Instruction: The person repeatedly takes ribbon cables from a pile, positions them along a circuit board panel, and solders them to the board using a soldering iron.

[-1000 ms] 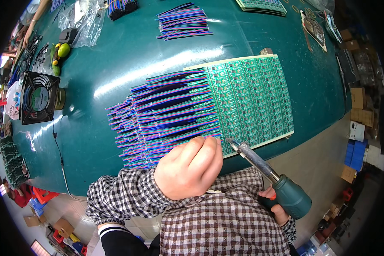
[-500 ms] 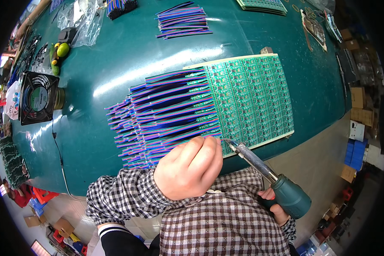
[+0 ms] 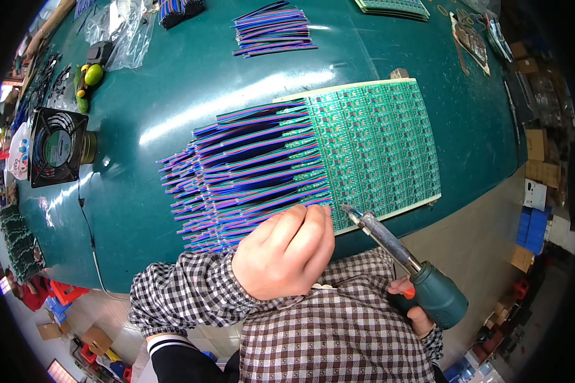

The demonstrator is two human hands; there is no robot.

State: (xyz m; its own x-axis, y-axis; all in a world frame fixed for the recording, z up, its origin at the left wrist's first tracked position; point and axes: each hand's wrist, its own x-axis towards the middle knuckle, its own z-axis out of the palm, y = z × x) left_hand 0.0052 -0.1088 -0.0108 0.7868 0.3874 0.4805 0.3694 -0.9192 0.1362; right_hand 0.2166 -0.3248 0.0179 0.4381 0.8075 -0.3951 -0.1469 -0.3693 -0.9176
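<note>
A green panel of small circuit boards [image 3: 383, 143] lies on the table, with rows of striped multicolour ribbon wires [image 3: 255, 159] running off its left side. My left hand [image 3: 284, 252] is closed in a pinch at the panel's near left corner, over the end of the nearest ribbon wire; the fingers cover most of what they hold. In my right hand [image 3: 418, 316] is a soldering iron [image 3: 390, 246] with a thick green handle, which partly hides the fingers. Its tip points at the panel, just right of my left fingertips; whether it touches the panel I cannot tell.
A loose bundle of ribbon wires [image 3: 275, 30] lies at the back, and a stack of green panels [image 3: 395, 7] at the far right. To the left stand a black fan [image 3: 59, 147], a green fruit [image 3: 94, 75] and a plastic bag [image 3: 131, 38]. A metal block [image 3: 398, 74] sits behind the panel.
The soldering iron's tip has shifted slightly away from my left fingertips, to the right and a little farther back over the panel. My left hand has barely moved.
</note>
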